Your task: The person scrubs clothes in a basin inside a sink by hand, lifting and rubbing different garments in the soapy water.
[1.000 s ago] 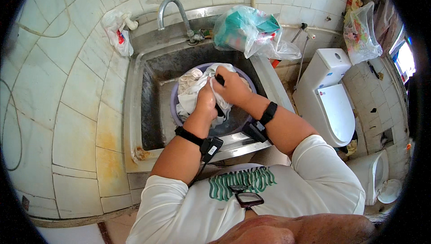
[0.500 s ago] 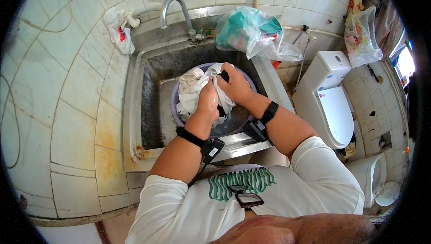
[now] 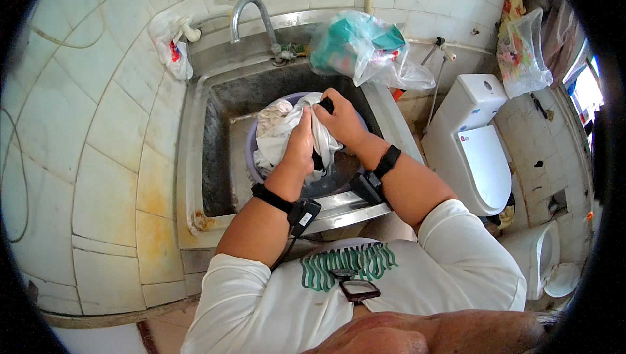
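Wet white cloth (image 3: 277, 133) with black parts is bunched in a purple basin (image 3: 252, 160), which sits in the metal sink (image 3: 188, 178). My left hand (image 3: 300, 142) is closed on the white cloth, thumb side up and wet; its fingertips are hidden in the folds. Close beside it on the right, my right hand (image 3: 343, 121) grips a black part of the cloth, which pokes out by its thumb. A paler, beige bundle of cloth lies at the basin's far left. Some water shows in the near right of the basin.
A curved faucet (image 3: 253, 12) rises behind the sink. A clear and green plastic bag (image 3: 365, 47) lies on the sink's far right corner. To the right stands a white toilet (image 3: 479, 152). Black straps with small boxes circle both my wrists.
Both hands stay on the cloth. My left hand's fingers have straightened a little upward beside the right hand, and the folds between them have shifted slightly.
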Motion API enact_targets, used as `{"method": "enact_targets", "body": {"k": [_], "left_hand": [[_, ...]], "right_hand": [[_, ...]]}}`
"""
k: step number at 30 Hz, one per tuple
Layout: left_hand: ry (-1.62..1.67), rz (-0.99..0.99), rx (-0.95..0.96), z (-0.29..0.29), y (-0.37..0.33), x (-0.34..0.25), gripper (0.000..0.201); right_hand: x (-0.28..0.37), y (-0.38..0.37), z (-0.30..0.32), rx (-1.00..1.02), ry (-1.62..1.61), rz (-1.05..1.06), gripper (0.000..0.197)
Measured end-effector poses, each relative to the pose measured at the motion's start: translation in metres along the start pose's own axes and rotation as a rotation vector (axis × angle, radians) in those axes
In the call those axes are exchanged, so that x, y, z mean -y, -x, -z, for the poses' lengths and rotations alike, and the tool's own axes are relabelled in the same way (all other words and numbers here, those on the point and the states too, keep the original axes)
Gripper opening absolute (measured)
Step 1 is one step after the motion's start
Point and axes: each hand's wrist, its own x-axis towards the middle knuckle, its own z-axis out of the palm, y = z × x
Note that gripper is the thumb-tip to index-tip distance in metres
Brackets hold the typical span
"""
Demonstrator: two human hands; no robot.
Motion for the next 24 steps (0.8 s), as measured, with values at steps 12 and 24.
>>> {"method": "enact_targets", "body": {"k": [12, 24], "left_hand": [[-0.031, -0.321, -0.029, 0.011, -0.008, -0.006, 0.028], [0.225, -0.464, 0.045, 0.012, -0.009, -0.017, 0.022]], "right_hand": [[-0.021, -0.003, 0.000, 0.155, -0.389, -0.176, 0.030], [-0.010, 0.001, -0.002, 0.483, -0.737, -0.798, 0.081]]}}
